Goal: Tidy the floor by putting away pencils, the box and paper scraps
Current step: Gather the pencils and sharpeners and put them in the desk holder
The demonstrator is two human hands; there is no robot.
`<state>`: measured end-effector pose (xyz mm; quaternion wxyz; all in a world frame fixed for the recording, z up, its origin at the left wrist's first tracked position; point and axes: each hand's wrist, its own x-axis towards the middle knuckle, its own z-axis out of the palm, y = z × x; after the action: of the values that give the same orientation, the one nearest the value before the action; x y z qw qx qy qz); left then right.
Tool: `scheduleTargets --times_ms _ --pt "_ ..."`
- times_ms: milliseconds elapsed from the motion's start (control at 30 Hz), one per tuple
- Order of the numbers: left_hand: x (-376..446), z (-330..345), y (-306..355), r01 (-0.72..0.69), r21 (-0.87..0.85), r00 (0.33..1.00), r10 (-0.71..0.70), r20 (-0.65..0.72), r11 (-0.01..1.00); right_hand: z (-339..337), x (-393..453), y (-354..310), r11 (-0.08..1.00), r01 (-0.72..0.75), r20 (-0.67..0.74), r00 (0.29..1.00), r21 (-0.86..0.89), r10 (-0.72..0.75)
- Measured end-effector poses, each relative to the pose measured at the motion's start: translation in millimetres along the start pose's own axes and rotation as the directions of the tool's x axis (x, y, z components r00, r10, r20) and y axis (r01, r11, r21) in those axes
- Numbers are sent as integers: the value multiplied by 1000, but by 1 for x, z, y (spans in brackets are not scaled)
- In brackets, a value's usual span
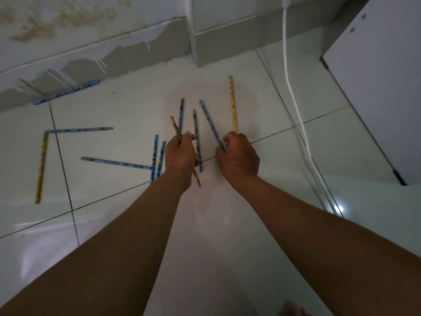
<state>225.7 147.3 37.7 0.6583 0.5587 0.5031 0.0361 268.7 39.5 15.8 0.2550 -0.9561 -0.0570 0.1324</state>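
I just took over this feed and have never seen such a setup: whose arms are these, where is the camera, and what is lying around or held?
No machine here: a person's bare arms, filmed by one camera on their head looking down at a white tiled floor. The left hand grips a yellow-green pencil; the right hand pinches a blue pencil. More pencils lie scattered, including a yellow one and one by the wall. A white cable runs along the right.

A room in a home: glossy white floor tiles (127, 110), stained wall (57, 21) with peeling skirting (127, 55), white cabinet (382, 87), cable (293, 99).
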Motion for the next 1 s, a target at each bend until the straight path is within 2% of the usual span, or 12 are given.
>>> scheduleTargets --times_ms 200,233,300,400,533,667,767,900,1000 --pt "2 -3 5 39 66 999 -40 12 997 1 -5 8 994 -17 -40 999 -109 12" --pt "0 -2 8 42 74 999 -44 15 996 1 -6 8 997 -31 -48 998 -72 28" --pt "-3 4 13 33 83 999 -35 22 996 0 -7 8 993 -18 -52 998 116 24" --pt "0 15 22 9 95 1000 -10 9 995 1 -9 5 913 131 -81 991 386 -108" --pt "7 30 31 -35 41 999 33 35 999 -1 -5 2 844 187 -83 982 503 -168" --pt "14 38 33 -84 7 996 84 40 996 -6 -3 7 833 211 -78 977 511 -199" --pt "20 38 30 -44 6 999 43 14 999 -7 4 13 870 160 -133 985 467 -110" --pt "21 30 25 40 -70 999 -38 34 997 -7 22 16 963 11 -157 987 268 33" --pt "21 23 23 98 -141 995 -92 46 985 -7 35 13 990 -33 -178 982 138 58"
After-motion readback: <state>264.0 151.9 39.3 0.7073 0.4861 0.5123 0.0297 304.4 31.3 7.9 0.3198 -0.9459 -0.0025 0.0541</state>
